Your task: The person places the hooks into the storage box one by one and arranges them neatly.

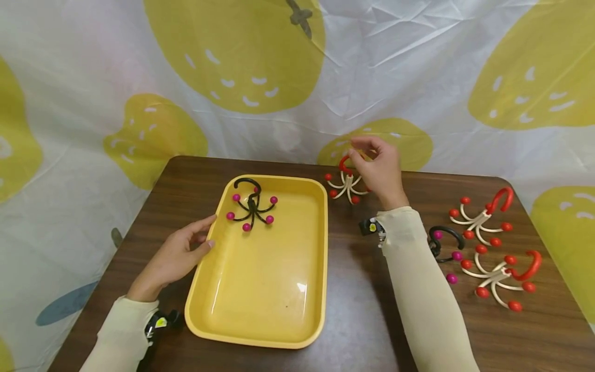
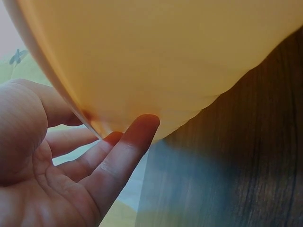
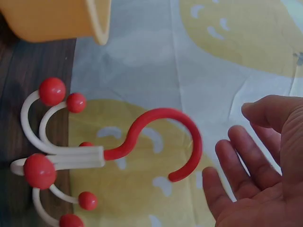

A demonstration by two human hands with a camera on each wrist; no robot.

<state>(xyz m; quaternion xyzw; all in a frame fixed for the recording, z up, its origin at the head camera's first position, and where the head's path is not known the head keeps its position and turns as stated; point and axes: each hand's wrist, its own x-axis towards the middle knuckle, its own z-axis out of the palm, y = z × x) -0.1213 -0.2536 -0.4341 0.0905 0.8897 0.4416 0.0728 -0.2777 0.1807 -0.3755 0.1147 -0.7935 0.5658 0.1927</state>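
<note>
Curving, the right grip hovers near a red hook.

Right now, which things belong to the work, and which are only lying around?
Probably in the job:
yellow tray, held by left hand
black hanger in the tray
red-white hanger near right hand

Apparently just lying about:
two red-white hangers at right
second black hanger, partly behind the sleeve

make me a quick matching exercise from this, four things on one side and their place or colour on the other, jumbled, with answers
1. left hand
2. right hand
3. tray
4. magenta-balled hangers

A. black hooks
B. beside a red hook
C. yellow
D. at the tray's left side

Pairs: 1-D, 2-B, 3-C, 4-A
</note>
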